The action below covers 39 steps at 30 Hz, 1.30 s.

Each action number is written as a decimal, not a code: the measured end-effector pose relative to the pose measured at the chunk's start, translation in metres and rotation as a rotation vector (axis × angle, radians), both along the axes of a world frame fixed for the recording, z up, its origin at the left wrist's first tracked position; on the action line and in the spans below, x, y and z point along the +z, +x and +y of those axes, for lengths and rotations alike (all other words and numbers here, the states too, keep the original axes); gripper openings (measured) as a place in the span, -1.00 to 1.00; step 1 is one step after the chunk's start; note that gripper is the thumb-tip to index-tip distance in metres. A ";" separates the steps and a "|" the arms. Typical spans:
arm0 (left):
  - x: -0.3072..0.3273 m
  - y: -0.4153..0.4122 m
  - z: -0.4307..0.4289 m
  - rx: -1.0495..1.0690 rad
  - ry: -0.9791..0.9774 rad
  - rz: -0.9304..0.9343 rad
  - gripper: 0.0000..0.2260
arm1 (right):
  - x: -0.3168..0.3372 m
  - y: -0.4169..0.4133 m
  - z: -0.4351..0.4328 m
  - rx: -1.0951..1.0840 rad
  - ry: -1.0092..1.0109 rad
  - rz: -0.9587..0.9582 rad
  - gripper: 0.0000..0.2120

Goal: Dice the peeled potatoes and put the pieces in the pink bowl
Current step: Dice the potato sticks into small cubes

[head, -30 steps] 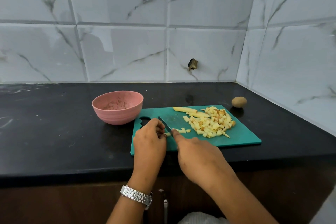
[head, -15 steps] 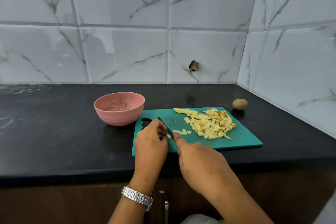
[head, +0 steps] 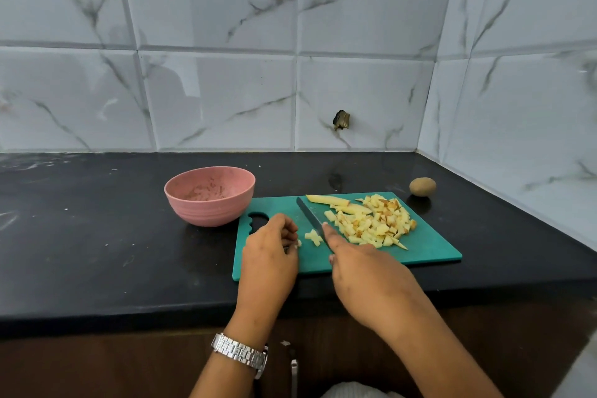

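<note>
A teal cutting board (head: 429, 252) lies on the black counter. On it sits a pile of diced potato pieces (head: 374, 223), and two long potato strips (head: 329, 200) lie at its far edge. My right hand (head: 365, 275) grips a dark-bladed knife (head: 310, 216), forefinger along the spine, blade angled across the board. My left hand (head: 269, 252) rests on the board's left part with curled fingers holding a small potato bit (head: 298, 244). A few cut cubes (head: 313, 237) lie between the hands. The pink bowl (head: 210, 195) stands left of the board, holding only crumbs.
An unpeeled brown potato (head: 422, 186) sits on the counter (head: 97, 236) behind the board's right corner. Marble tile walls close the back and the right side. The counter's front edge runs just below my wrists. A metal watch (head: 240, 352) is on my left wrist.
The knife has swung to the right, away from my left fingers, and the cut cubes now lie free between the hands. My left hand has barely moved.
</note>
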<state>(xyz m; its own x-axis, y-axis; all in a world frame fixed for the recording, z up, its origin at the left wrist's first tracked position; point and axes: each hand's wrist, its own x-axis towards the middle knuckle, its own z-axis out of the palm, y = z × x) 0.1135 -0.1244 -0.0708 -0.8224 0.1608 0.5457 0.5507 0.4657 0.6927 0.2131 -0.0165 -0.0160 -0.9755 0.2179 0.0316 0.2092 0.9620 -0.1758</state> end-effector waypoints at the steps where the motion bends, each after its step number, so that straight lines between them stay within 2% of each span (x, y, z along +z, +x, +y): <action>1: 0.001 0.001 0.001 -0.044 -0.013 -0.006 -0.70 | 0.002 0.002 0.003 -0.011 -0.005 0.001 -0.36; 4: 0.004 0.003 0.000 -0.156 -0.030 -0.033 -0.54 | 0.005 0.013 0.006 0.005 -0.014 -0.003 -0.40; 7: 0.005 0.003 -0.002 -0.132 0.030 -0.013 -0.47 | 0.004 0.021 0.001 0.064 -0.044 -0.011 -0.44; 12: 0.003 0.003 -0.006 0.006 0.176 0.047 -0.52 | -0.006 0.018 0.000 0.111 -0.067 -0.057 -0.48; 17: 0.004 0.006 -0.005 -0.027 0.064 0.050 -0.58 | -0.007 0.010 0.021 0.046 -0.057 -0.033 -0.49; 24: 0.005 0.007 -0.005 -0.022 0.034 0.062 -0.59 | 0.003 0.005 0.055 -0.036 -0.265 0.024 -0.50; 28: 0.013 -0.002 -0.005 -0.073 -0.011 -0.086 -0.62 | 0.007 0.005 0.059 -0.026 -0.317 0.066 -0.50; 30: 0.022 -0.011 -0.004 -0.089 -0.053 -0.131 -0.65 | 0.004 0.006 0.054 0.041 -0.366 0.003 -0.51; 33: 0.042 -0.026 0.005 -0.109 -0.147 -0.081 -0.63 | -0.003 0.002 0.052 0.065 -0.350 -0.048 -0.51; 39: 0.074 -0.072 0.062 -0.198 -0.565 -0.012 -0.50 | -0.005 -0.005 0.067 -0.001 -0.336 0.001 -0.51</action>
